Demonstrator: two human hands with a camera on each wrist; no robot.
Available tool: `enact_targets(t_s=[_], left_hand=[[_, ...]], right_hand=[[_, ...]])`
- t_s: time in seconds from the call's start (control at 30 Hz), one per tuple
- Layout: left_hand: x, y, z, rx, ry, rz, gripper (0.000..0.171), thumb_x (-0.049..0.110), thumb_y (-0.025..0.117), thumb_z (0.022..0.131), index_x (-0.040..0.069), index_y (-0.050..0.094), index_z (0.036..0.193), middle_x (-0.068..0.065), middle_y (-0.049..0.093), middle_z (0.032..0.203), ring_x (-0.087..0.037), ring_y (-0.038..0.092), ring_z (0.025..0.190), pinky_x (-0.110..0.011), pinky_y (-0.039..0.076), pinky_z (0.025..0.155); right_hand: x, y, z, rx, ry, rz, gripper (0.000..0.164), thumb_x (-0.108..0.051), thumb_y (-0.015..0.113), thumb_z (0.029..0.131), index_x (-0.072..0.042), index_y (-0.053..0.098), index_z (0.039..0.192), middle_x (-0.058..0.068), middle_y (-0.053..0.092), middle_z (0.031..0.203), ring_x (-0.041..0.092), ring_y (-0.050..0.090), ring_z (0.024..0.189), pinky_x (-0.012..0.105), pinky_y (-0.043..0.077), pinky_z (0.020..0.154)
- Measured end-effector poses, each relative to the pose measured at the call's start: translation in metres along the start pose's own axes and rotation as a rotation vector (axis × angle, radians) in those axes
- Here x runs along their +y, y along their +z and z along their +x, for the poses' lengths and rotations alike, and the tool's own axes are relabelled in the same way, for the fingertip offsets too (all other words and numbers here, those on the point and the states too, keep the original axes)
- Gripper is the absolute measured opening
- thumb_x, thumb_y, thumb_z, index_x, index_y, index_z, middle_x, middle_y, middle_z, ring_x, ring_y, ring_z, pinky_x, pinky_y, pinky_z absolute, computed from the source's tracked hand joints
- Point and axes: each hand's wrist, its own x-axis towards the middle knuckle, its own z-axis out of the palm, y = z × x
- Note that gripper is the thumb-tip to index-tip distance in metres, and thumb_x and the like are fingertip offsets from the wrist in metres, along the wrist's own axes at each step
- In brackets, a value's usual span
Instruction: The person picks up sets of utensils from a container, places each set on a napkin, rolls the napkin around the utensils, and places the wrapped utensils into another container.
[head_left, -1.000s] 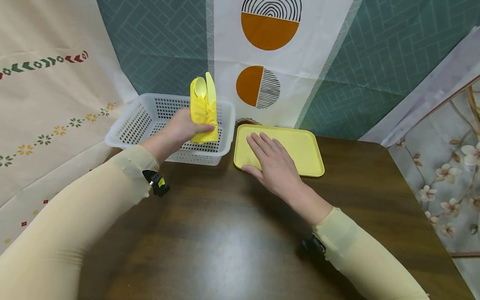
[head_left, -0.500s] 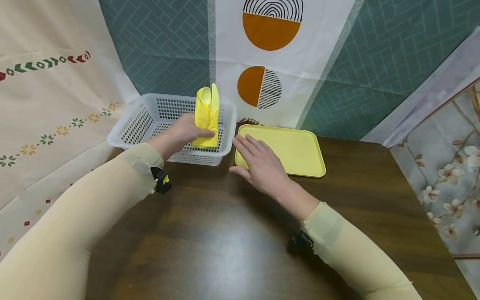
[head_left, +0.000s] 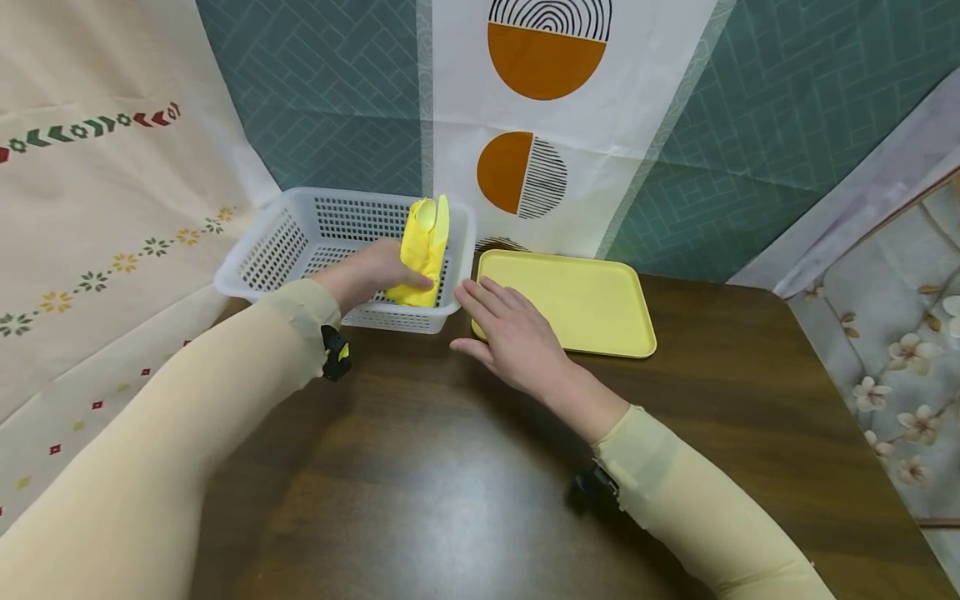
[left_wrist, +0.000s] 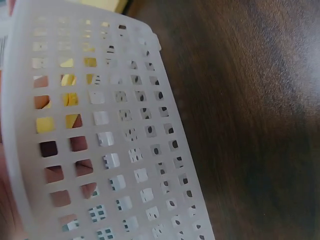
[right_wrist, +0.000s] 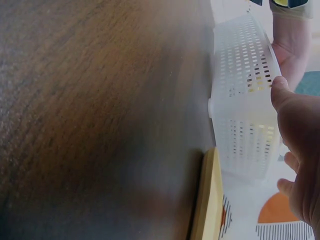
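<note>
My left hand [head_left: 378,268] grips a yellow napkin bundle [head_left: 420,250] with a pale yellow spoon [head_left: 426,215] and knife [head_left: 441,218] sticking out of its top. The bundle stands tilted inside the right end of a white perforated plastic basket [head_left: 300,287], partly below the rim. Through the basket's holes, the left wrist view shows patches of the yellow napkin [left_wrist: 71,98] and of my fingers. My right hand [head_left: 513,329] is held flat with fingers straight, its fingertips by the basket's right front corner. It overlaps the left edge of a yellow tray [head_left: 592,304] in the head view.
A dark wooden table [head_left: 420,467] carries the basket and the tray. Patterned cloths hang behind, a teal and white one [head_left: 337,100] at the back and a cream one [head_left: 112,192] at the left. The table's right edge borders a floral panel [head_left: 900,375].
The left hand has lowered the napkin bundle into the basket, shifting slightly right. The right hand has moved left, from over the tray to the basket's corner.
</note>
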Motion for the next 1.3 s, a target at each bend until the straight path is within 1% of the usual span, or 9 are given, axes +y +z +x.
enact_targets(t_s=[0.17, 0.3, 0.4, 0.63, 0.73, 0.9, 0.97, 1.13, 1.3], left_hand=[[-0.002, 0.002, 0.011, -0.012, -0.058, 0.092, 0.052, 0.019, 0.088, 0.095, 0.002, 0.061, 0.136, -0.016, 0.067, 0.127, -0.030, 0.063, 0.110, -0.044, 0.049, 0.103], [-0.002, 0.005, 0.018, -0.056, -0.093, 0.115, 0.055, 0.018, 0.088, 0.095, 0.004, 0.059, 0.140, -0.016, 0.064, 0.128, -0.030, 0.059, 0.112, -0.046, 0.046, 0.105], [-0.003, 0.007, 0.021, -0.071, -0.113, 0.126, 0.057, 0.017, 0.088, 0.094, 0.004, 0.058, 0.141, -0.015, 0.063, 0.129, -0.031, 0.058, 0.113, -0.047, 0.046, 0.106], [-0.005, 0.012, 0.029, -0.113, -0.155, 0.152, 0.055, 0.016, 0.089, 0.093, 0.004, 0.058, 0.137, -0.015, 0.060, 0.124, -0.031, 0.057, 0.110, -0.044, 0.047, 0.102], [-0.005, 0.012, 0.032, -0.118, -0.180, 0.170, 0.055, 0.018, 0.089, 0.093, 0.004, 0.058, 0.136, -0.014, 0.060, 0.122, -0.030, 0.057, 0.108, -0.043, 0.047, 0.100], [-0.006, 0.012, 0.035, -0.144, -0.210, 0.183, 0.056, 0.018, 0.088, 0.095, 0.003, 0.055, 0.138, -0.014, 0.059, 0.123, -0.029, 0.057, 0.109, -0.044, 0.048, 0.099], [-0.005, 0.012, 0.035, -0.140, -0.223, 0.191, 0.056, 0.019, 0.088, 0.096, 0.003, 0.055, 0.138, -0.014, 0.059, 0.123, -0.029, 0.057, 0.109, -0.044, 0.048, 0.099], [-0.005, 0.010, 0.036, -0.099, -0.258, 0.207, 0.053, 0.021, 0.088, 0.096, 0.002, 0.057, 0.134, -0.014, 0.061, 0.121, -0.028, 0.059, 0.106, -0.042, 0.050, 0.096], [-0.006, 0.008, 0.038, -0.105, -0.245, 0.251, 0.051, 0.024, 0.089, 0.096, 0.002, 0.059, 0.130, -0.013, 0.062, 0.118, -0.027, 0.059, 0.103, -0.040, 0.050, 0.090]], right_hand=[[0.001, 0.000, 0.001, 0.005, -0.016, 0.005, 0.077, -0.054, 0.063, 0.110, -0.011, 0.043, 0.170, 0.010, 0.041, 0.175, 0.033, 0.033, 0.163, 0.047, 0.027, 0.131], [0.002, 0.000, 0.001, 0.000, -0.018, 0.015, 0.077, -0.054, 0.063, 0.110, -0.010, 0.043, 0.170, 0.010, 0.040, 0.175, 0.032, 0.034, 0.163, 0.046, 0.026, 0.131], [0.002, 0.000, 0.002, 0.001, -0.022, 0.018, 0.077, -0.054, 0.064, 0.110, -0.010, 0.043, 0.170, 0.010, 0.040, 0.175, 0.032, 0.034, 0.163, 0.045, 0.026, 0.131], [0.002, -0.001, 0.002, -0.012, -0.015, 0.023, 0.081, -0.056, 0.066, 0.107, -0.011, 0.042, 0.170, 0.010, 0.039, 0.176, 0.031, 0.034, 0.163, 0.044, 0.026, 0.132], [0.002, -0.001, 0.002, -0.003, -0.021, 0.029, 0.082, -0.055, 0.068, 0.107, -0.010, 0.043, 0.170, 0.010, 0.041, 0.175, 0.031, 0.036, 0.162, 0.045, 0.027, 0.131], [0.004, 0.001, 0.001, 0.007, -0.031, 0.043, 0.082, -0.054, 0.070, 0.106, -0.009, 0.044, 0.169, 0.011, 0.042, 0.174, 0.032, 0.038, 0.161, 0.046, 0.029, 0.130], [0.004, 0.002, 0.001, 0.004, -0.030, 0.048, 0.083, -0.055, 0.070, 0.106, -0.009, 0.044, 0.169, 0.011, 0.042, 0.174, 0.032, 0.037, 0.161, 0.046, 0.029, 0.130], [0.004, 0.000, 0.001, 0.002, -0.027, 0.056, 0.083, -0.054, 0.071, 0.105, -0.009, 0.044, 0.169, 0.011, 0.042, 0.174, 0.032, 0.037, 0.162, 0.046, 0.028, 0.131], [0.004, -0.001, 0.001, 0.002, -0.025, 0.063, 0.083, -0.054, 0.071, 0.105, -0.009, 0.043, 0.170, 0.010, 0.042, 0.174, 0.032, 0.037, 0.161, 0.046, 0.028, 0.131]])
